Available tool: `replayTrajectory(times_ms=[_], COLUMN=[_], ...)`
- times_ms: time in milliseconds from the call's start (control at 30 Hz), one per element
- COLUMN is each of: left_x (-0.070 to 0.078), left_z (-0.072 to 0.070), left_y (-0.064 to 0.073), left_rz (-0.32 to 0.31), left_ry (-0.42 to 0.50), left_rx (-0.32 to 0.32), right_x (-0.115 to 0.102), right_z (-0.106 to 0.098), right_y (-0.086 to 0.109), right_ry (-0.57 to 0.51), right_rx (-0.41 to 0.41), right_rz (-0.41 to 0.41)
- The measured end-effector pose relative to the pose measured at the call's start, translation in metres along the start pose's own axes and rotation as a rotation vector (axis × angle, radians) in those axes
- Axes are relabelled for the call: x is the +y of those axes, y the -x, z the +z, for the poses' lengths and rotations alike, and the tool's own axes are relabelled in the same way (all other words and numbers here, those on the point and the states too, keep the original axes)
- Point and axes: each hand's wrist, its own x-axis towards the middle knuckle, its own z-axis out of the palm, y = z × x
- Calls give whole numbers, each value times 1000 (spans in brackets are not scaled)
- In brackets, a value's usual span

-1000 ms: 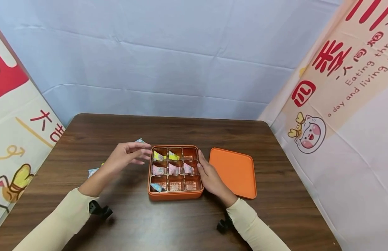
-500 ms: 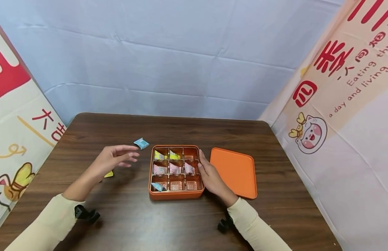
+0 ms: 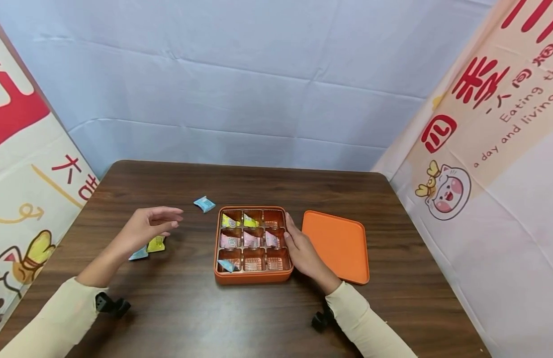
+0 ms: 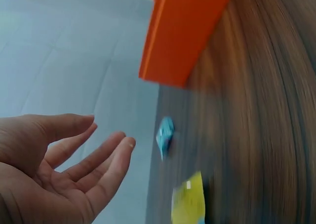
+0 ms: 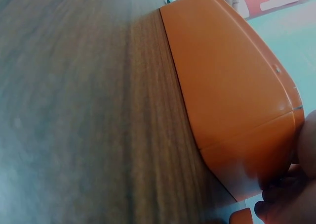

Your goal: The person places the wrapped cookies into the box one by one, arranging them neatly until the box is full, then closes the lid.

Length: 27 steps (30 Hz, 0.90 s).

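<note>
An orange square box (image 3: 254,279) with a copper-coloured divided tray stands mid-table. Two yellow wrapped candies (image 3: 251,220) sit in its back row, several pink ones (image 3: 251,240) in the middle row, and one blue wrapped candy (image 3: 227,265) at front left. My right hand (image 3: 305,253) rests along the box's right side, fingers straight and thumb at the rim. Left of the box, my left hand (image 3: 139,231) hovers above the table with loosely bent fingers, holding nothing. Just beyond its fingers in the left wrist view are a yellow packet (image 4: 190,204) and a blue packet (image 4: 165,135).
An orange lid (image 3: 334,246) lies flat to the right of the box. Loose on the table are a blue packet (image 3: 205,204) behind the box's left corner, and a yellow packet (image 3: 156,243) beside another blue packet (image 3: 139,253), partly behind the left hand.
My left hand has drawn away from the box to the left, bringing it near the yellow and blue packets. The right hand and the box keep their places.
</note>
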Motion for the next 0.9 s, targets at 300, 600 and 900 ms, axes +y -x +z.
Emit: replayTrajectory(times_ms=[300,600,900], left_x=[-17,-32,-37], left_z=[-16,-18,-15], left_y=[6,2,-4], left_rz=[17,-23,5], left_ry=[-339,-389,-507], left_rx=[24,-95,-138], right_x=[1,-1,1], right_z=[0,0,1], right_y=[-1,0,0], right_ry=[1,-2,2], right_rx=[-7,1,-10], right_rz=[6,5,6])
